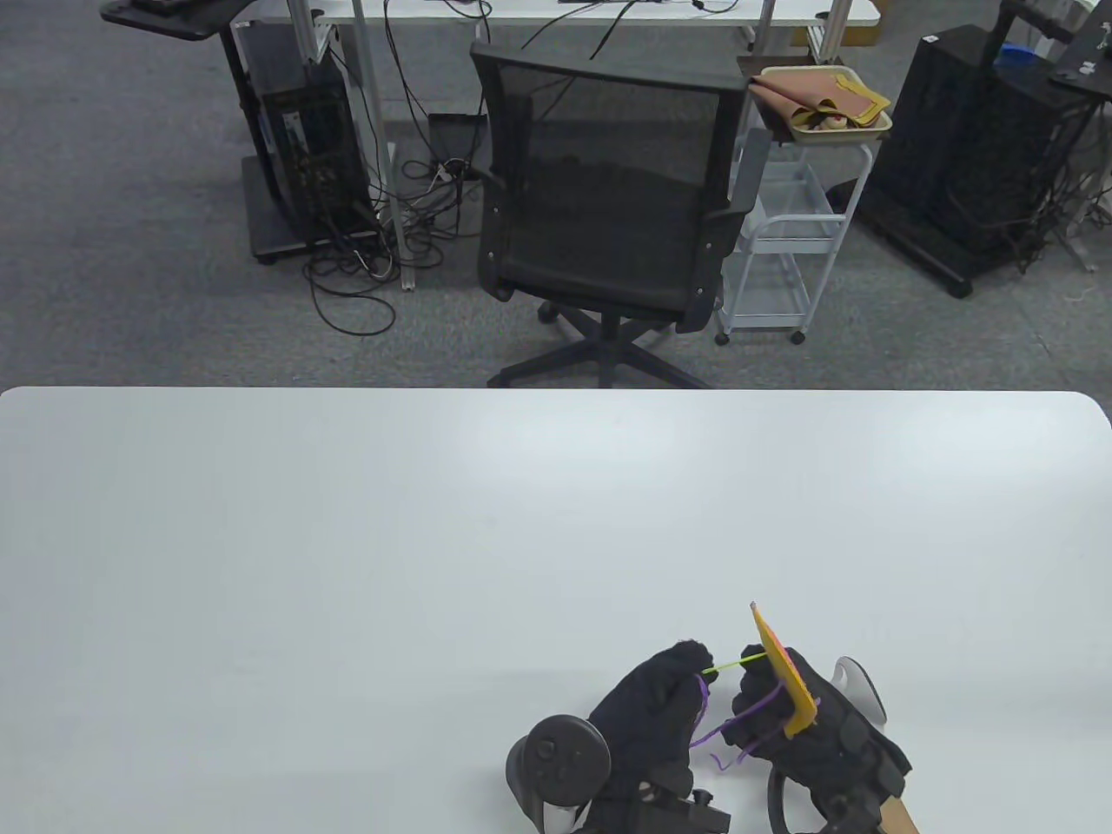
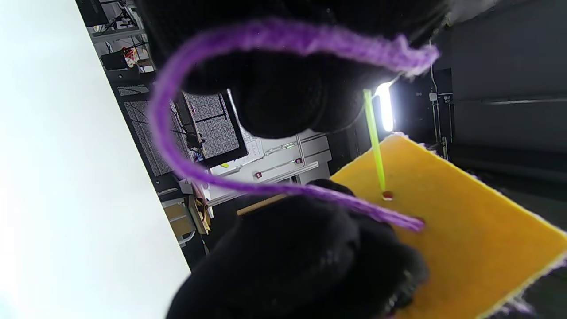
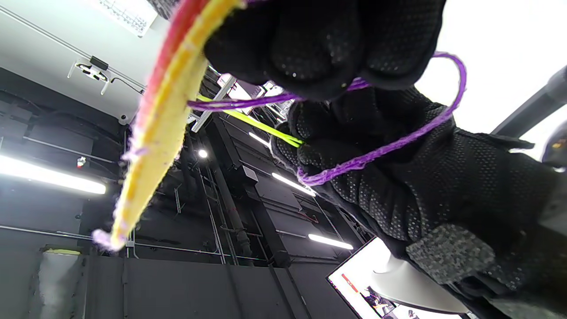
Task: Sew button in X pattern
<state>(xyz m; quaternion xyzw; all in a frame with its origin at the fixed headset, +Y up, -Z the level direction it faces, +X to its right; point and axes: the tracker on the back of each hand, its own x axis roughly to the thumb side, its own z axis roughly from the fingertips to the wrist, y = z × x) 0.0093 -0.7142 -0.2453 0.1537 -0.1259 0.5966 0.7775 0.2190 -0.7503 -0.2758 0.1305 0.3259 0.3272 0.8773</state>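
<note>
Yellow felt (image 1: 786, 678): gripped upright by right hand (image 1: 817, 738).
Needle (image 1: 734, 666): green, pinched by left hand (image 1: 656, 712), tip in felt.
Yarn (image 1: 725, 725): purple, looping between hands.

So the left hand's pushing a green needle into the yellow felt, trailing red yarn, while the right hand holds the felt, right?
Not quite: the yarn is purple, not red, as the left wrist view shows. The left hand does hold the green needle at the yellow felt, which the right hand holds.

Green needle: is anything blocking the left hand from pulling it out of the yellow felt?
Nothing visible blocks it. The left hand already pinches the green needle, which sticks through the yellow felt held by the right hand. The purple yarn loops alongside.
</note>
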